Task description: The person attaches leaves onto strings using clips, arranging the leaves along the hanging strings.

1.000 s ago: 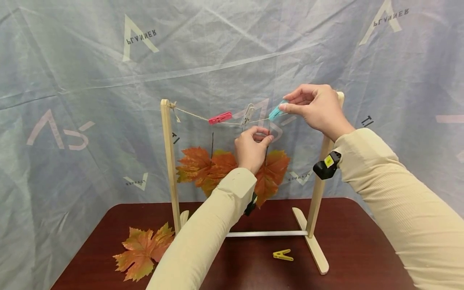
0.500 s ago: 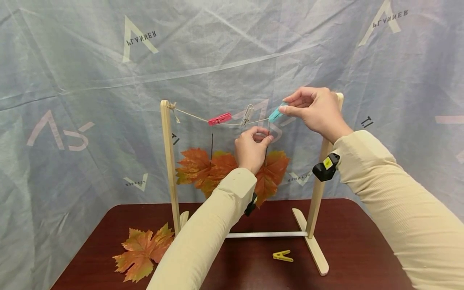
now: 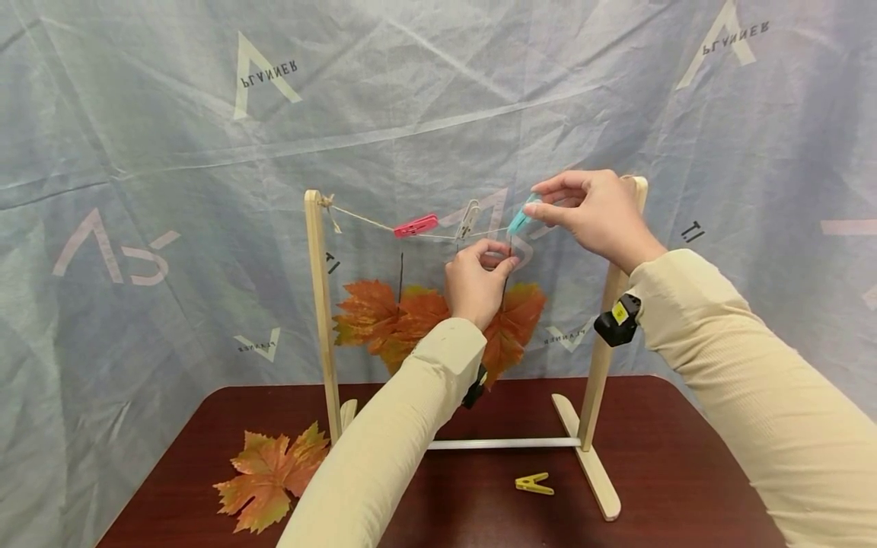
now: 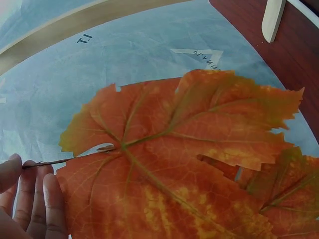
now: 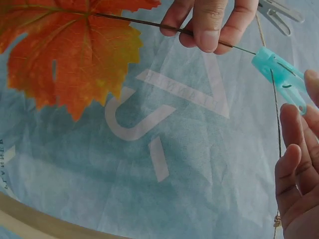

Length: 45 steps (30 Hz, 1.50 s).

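A: State of the grip?
B: The right hand [image 3: 594, 213] pinches the blue clothespin [image 5: 279, 74] by its handle end, thumb against fingers. The left hand [image 3: 476, 278] pinches a dark stem [image 5: 149, 22] partway along.

A: And the meeting point?
B: In the right wrist view the stem's tip reaches the mouth of the blue clothespin, and the cord [image 5: 277, 119] crosses at its side. Whether the bite has fully caught the stem, I cannot tell.

A: How is this best done, in your judgement?
B: Seat stem and cord deep between the jaws, then ease the thumb pressure off gradually. The left hand should let go last, after a light downward tug; a tip caught only at the edge could slip.

A: Where is the leaf?
B: The orange leaf [image 3: 514, 327] hangs below the left hand on that stem, apart from the table [image 3: 479, 517].

A: Further out?
B: The pink clothespin [image 3: 416, 226] and the white clothespin [image 3: 469, 219] sit on the cord to the left; a careless pull would probably shake both. The yellow clothespin [image 3: 534, 483] lies on the table, well apart from the loose foliage [image 3: 263, 479].
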Each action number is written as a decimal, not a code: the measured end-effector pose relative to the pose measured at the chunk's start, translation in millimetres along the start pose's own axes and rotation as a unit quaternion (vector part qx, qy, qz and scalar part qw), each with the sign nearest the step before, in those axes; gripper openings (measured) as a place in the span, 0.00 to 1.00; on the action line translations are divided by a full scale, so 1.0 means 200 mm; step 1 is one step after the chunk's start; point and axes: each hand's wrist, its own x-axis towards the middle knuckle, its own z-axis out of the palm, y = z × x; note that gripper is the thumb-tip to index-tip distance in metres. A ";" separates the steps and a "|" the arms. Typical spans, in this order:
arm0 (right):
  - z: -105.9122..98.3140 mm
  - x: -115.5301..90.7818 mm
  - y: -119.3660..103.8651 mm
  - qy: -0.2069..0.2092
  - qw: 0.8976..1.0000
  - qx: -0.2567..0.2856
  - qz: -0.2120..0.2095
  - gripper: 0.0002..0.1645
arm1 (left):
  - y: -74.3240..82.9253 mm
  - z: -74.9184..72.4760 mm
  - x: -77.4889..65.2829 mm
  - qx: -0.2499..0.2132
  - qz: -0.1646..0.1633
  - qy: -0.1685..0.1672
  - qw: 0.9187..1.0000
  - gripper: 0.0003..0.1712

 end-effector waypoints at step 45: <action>0.17 -0.42 0.15 0.063 0.998 -0.021 0.009 0.28 | -0.18 -0.39 -0.23 -0.066 0.057 -0.134 0.987 0.14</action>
